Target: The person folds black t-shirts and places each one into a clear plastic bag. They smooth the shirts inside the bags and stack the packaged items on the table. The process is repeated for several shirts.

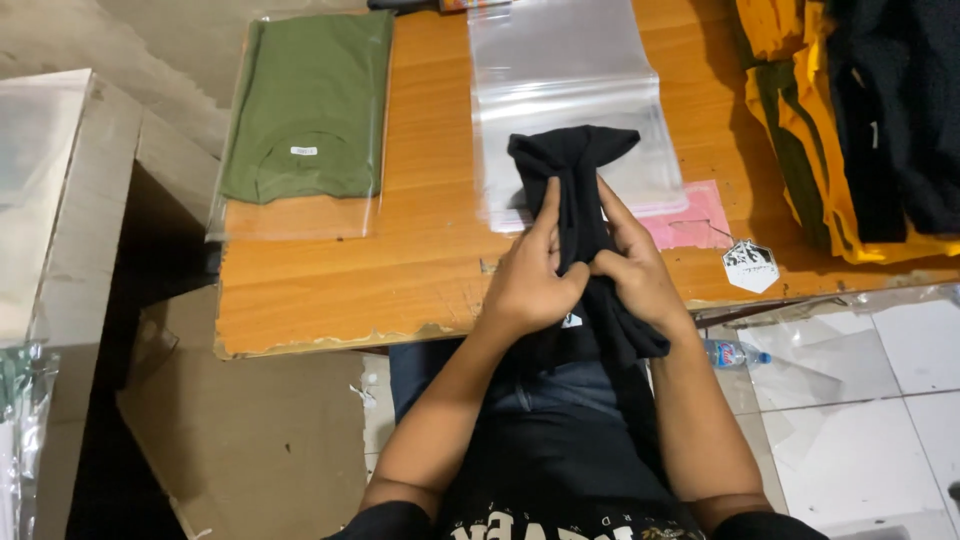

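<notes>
A black garment (577,175), bunched into a narrow roll, lies over the near edge of the wooden table (330,290) and hangs down toward my lap. My left hand (530,275) presses and grips its left side, fingers pointing away from me. Against its right side, my right hand (635,268) pinches the cloth. The garment's far end rests on a stack of clear plastic bags (565,80). A small white label shows on the cloth below my left hand.
A folded green shirt in a clear bag (310,105) lies at the table's left. Yellow and black garments (850,120) are piled at the right. A pink paper (695,220) and a hexagonal tag (751,266) sit nearby. Cardboard boxes (70,200) stand left; a small bottle (735,354) lies on the tiled floor.
</notes>
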